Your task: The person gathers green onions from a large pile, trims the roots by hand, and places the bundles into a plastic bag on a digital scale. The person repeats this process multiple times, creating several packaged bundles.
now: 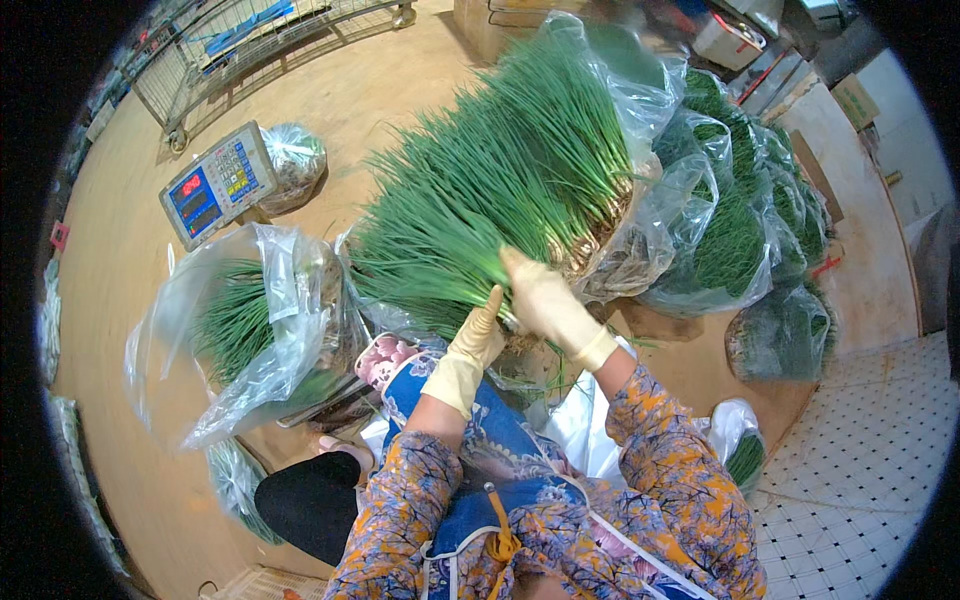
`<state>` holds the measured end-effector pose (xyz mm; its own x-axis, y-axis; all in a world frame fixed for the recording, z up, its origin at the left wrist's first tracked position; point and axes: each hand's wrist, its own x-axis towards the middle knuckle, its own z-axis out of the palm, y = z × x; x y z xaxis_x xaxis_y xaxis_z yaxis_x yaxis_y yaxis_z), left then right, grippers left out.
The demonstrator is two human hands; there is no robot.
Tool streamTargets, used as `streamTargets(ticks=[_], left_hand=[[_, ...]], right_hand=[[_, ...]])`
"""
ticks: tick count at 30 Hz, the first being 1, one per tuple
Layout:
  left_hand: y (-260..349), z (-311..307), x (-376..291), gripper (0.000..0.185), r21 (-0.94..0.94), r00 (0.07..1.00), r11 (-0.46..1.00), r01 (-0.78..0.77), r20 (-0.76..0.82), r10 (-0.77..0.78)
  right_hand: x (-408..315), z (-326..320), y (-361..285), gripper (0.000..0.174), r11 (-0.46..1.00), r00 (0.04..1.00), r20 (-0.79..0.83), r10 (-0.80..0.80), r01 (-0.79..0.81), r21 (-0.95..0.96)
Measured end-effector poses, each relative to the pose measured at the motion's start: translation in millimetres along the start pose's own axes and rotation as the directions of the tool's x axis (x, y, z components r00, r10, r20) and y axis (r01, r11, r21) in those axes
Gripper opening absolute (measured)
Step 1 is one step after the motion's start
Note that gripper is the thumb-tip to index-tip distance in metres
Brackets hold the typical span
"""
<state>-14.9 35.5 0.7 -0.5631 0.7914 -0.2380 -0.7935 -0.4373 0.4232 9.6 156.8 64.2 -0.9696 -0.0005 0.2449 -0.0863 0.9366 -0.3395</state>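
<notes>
Both hands wear cream rubber gloves and meet at a bunch of thin spring onions (484, 244) in front of my body. My right hand (551, 304) is closed round its stems from the right, above the pale root ends. At the lower left of the same stems, my left hand (471, 349) holds on with its thumb raised; its fingers are partly hidden. Beneath and beyond lies a large pile of spring onions (480, 165), leaves toward the upper left and roots toward the lower right. An open clear plastic bag (649, 82) lines the pile's far right side.
On the left, a clear bag (285, 300) holds more spring onions beside a digital scale display (217, 184). Several filled bags (731, 240) stand at right. Behind is a wire cage trolley (247, 67); a tied bag (292, 161) sits behind the scale display.
</notes>
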Motion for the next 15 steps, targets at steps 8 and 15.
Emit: streamTargets(ticks=[8,15], left_hand=[[-3,-16,25,0.043,-0.107,0.988,0.989,-0.103,-0.123,0.090],[3,-12,17,0.048,-0.141,0.998,0.989,-0.036,-0.060,0.028]], right_hand=[[13,-26,8,0.069,0.516,0.967,0.178,0.183,-0.249,0.820],[64,-52,142,0.103,0.641,0.884,-0.285,0.371,-0.466,-0.609]])
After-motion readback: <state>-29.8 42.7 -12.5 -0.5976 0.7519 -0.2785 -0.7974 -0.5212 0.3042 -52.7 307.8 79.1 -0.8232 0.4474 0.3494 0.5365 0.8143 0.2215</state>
